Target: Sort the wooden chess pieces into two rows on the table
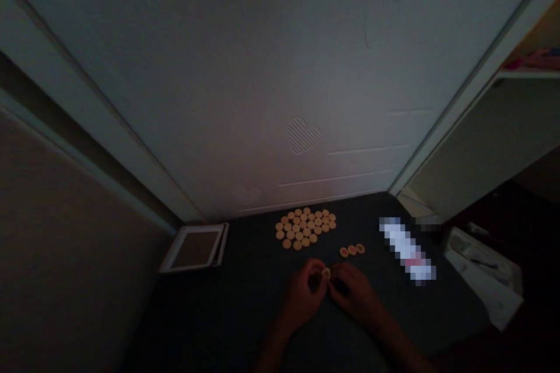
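Observation:
My left hand (303,293) and my right hand (355,293) meet low in the middle of a dark table (245,309). Their fingertips pinch a small round wooden disc (326,273) between them. Just beyond the hands lies a row of three discs with red marks (352,250). Farther back, a flat cluster of several plain tan discs (305,227) lies near the wall. The light is dim and the fingers show only in part.
A shallow open box with a pale rim (195,248) lies at the table's left back corner. A blurred white oblong (406,250) lies to the right. White papers or packaging (485,274) sit at the far right. A pale wall with heart shapes (303,135) stands behind.

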### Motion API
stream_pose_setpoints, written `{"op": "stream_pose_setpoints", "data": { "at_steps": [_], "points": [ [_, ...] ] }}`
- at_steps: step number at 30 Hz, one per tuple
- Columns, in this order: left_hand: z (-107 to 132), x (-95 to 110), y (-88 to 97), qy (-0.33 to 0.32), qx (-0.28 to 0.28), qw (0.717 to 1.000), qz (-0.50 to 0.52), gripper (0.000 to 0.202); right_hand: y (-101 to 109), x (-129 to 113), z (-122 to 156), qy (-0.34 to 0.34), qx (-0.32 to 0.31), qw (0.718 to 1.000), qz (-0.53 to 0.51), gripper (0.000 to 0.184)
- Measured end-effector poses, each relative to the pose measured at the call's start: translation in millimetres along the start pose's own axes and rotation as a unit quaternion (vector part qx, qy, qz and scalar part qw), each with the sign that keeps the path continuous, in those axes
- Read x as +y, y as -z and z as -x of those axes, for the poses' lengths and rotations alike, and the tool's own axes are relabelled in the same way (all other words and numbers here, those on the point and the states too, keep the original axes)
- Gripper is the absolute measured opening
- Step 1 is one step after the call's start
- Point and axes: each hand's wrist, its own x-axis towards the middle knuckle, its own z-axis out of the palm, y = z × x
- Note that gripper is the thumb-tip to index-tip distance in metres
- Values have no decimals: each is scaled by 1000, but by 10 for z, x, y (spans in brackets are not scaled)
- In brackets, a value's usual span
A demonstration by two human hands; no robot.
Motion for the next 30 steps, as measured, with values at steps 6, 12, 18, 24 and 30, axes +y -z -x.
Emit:
{"op": "stream_pose_setpoints", "data": {
  "at_steps": [6,12,18,24,30],
  "points": [
    [-15,-1,36,5,8,1000,-6,12,-26,1,-8,-5,12,1000,6,20],
    [-31,20,17,22,23,999,-9,14,-54,37,-1,-15,16,1000,4,15],
    [-62,25,16,29,39,999,-12,16,-22,4,-87,-39,17,998,-38,13],
    [-71,22,-27,34,51,998,-21,19,-13,13,-109,-37,16,997,-65,18],
    [-68,70,-36,26,60,997,-29,24,-20,31,-94,-20,29,998,-43,24]
  ]
}}
